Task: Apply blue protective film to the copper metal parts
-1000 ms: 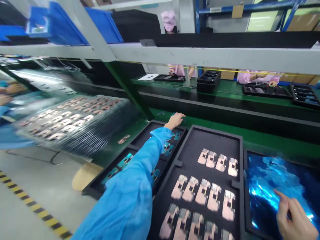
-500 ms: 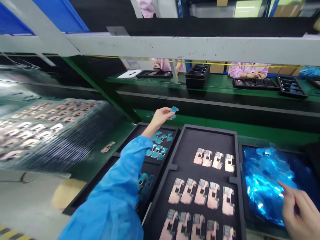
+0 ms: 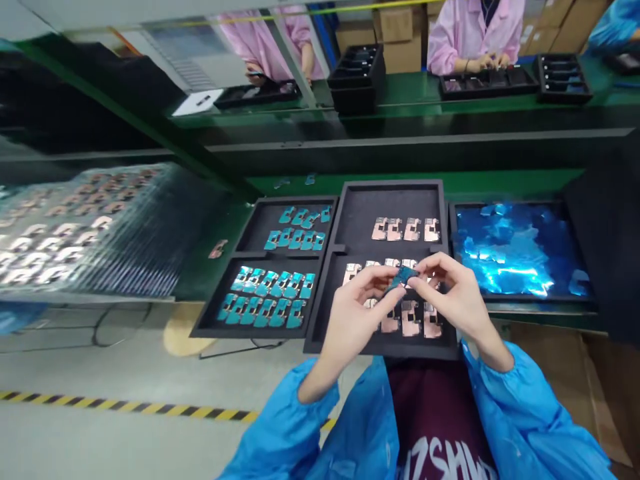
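Note:
Both of my hands meet over the middle black tray [image 3: 357, 203], which carries rows of copper-coloured, cut-out board-like plates [image 3: 412, 229]. Between the fingertips of my left hand [image 3: 353, 307] is a small plate with blue film [image 3: 401, 275], pinched and tilted. My right hand [image 3: 455, 293] is closed on the right end of the same plate, thumb and forefinger together. Fingers hide part of the plate and some copper plates below. Left of this tray, another black tray [image 3: 257, 256] bears rows of blue-faced plates [image 3: 270, 283] of similar outline.
Crumpled blue film [image 3: 510, 253] fills a tray at the right. A tall stack of clear plastic trays [image 3: 145, 260] with copper plates stands left. One loose plate [image 3: 219, 249] lies beside it. Across the bench, people in pink work at black trays [image 3: 487, 83].
My left hand has come back from above the left tray with the blue plate, to over the middle tray. My right hand has left the blue film and joined it. The view has tilted downward.

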`<state>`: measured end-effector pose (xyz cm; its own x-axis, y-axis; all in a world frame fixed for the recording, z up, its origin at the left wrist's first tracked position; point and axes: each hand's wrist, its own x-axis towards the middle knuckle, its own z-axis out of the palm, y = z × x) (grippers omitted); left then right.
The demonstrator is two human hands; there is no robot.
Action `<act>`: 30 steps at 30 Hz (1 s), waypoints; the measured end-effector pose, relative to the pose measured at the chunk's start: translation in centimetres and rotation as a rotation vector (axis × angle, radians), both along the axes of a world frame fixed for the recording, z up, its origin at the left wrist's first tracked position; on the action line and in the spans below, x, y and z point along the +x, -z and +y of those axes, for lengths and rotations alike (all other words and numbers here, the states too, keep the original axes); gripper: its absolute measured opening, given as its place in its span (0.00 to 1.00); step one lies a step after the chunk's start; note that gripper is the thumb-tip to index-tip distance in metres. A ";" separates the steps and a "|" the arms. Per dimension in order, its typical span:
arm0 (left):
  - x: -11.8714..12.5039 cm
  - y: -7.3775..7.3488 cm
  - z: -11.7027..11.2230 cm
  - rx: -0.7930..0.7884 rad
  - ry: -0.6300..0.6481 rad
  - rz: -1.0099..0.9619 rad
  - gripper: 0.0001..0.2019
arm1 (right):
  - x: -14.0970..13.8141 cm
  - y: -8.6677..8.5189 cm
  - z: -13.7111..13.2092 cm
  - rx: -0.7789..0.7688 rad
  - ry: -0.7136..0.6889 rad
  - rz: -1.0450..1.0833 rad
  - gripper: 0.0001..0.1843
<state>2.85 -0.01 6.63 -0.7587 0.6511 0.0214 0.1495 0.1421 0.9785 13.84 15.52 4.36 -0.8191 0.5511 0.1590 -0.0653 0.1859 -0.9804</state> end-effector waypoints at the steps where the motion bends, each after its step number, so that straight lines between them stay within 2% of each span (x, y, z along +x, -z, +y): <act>1: 0.7 0.3 -0.1 -0.007 -0.022 0.023 0.09 | 0.3 0.3 -0.1 -0.018 -0.001 0.008 0.10; 5: 2.8 1.2 0.1 -0.021 -0.117 0.122 0.04 | 1.5 1.1 -0.4 -0.002 -0.003 0.058 0.06; 8: 3.5 1.8 0.5 0.006 -0.147 0.143 0.03 | 2.0 1.4 -0.6 0.035 0.013 0.079 0.06; 16: 4.3 1.9 0.5 -0.028 -0.090 0.081 0.07 | 2.7 2.3 -0.6 -0.004 0.067 0.006 0.12; 22: 4.3 2.9 0.8 -0.023 -0.190 0.107 0.07 | 2.6 3.2 -1.4 -0.060 0.123 0.010 0.14; 27: 4.4 3.3 1.6 -0.015 -0.059 -0.024 0.12 | 3.3 3.7 -1.0 -0.207 0.187 0.011 0.18; 30: 4.7 3.7 2.2 0.014 -0.039 -0.086 0.13 | 3.9 3.8 -0.6 -0.142 0.221 0.010 0.17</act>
